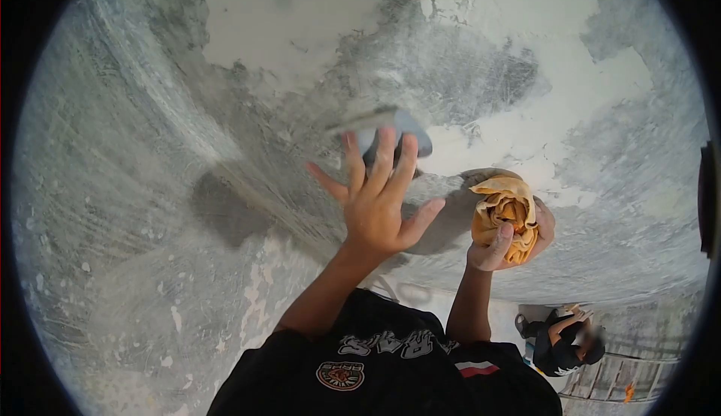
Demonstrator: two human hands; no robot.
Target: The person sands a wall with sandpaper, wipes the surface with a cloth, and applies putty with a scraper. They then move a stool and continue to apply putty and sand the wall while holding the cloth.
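Observation:
My left hand [379, 202] is raised in front of the grey wall, its fingers spread over a bluish-grey flat tool [411, 134] that is blurred. The fingertips overlap the tool's lower side, with the thumb pointing out to the right. My right hand [492, 251] grips a crumpled orange-yellow cloth [505, 209], thumb across its front and fingers behind it. White patches of plaster [518, 142] cover parts of the wall around the tool and the cloth.
Another person [563, 345] in dark clothes is at the lower right, beside a metal frame or railing [616, 375] with a small orange item [629, 392] near it. A dark object [707, 198] stands at the right edge. Rough grey wall [128, 266] curves down at the left.

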